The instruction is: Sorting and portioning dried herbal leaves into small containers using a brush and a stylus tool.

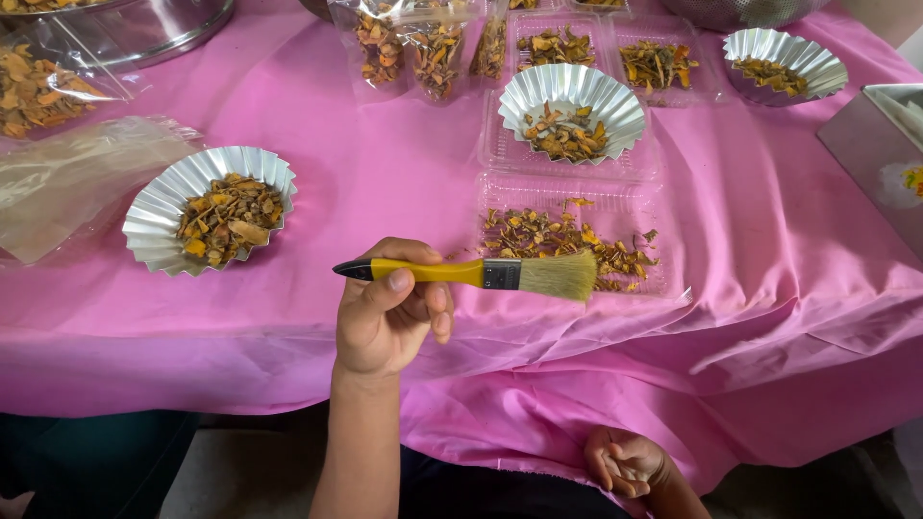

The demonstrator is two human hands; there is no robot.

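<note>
L hand (pixel 389 312) sits low-centre, fingers wrapped round the yellow handle of a paintbrush (pixel 471 274), thumb pressed on top. Brush lies level, black tip at 9 o'clock, pale bristles at 3 o'clock. Bristles hover over the front edge of a clear plastic tray (pixel 577 245) w/ dried yellow-brown pieces spread in it; can't tell if they touch.

R hand (pixel 625 461) is down at 5 o'clock from the L, below the table edge, palm up, fingers loosely curled, holding nothing, resting by the hanging pink cloth (pixel 336 163).

Round the brush:
- At 10 o'clock, well apart: fluted foil cup (pixel 159 207) w/ dried pieces heaped in it, standing on the cloth.
- At 1 o'clock, behind the tray: second foil cup (pixel 572 96), also w/ dried pieces, sitting in another clear tray.
- Further out at 1–2 o'clock, top right: third foil cup (pixel 786 53), small amount inside.
- At 12 o'clock, far edge: clear bags (pixel 409 48) of the same dried stuff, more clear trays beside them.
- At 9–10 o'clock, left edge: flat empty-looking plastic bag (pixel 67 178); above it a filled bag (pixel 38 86) and a metal pan rim (pixel 163 34).
- At 3 o'clock, far right: grey box (pixel 870 159), partly cut off.
</note>
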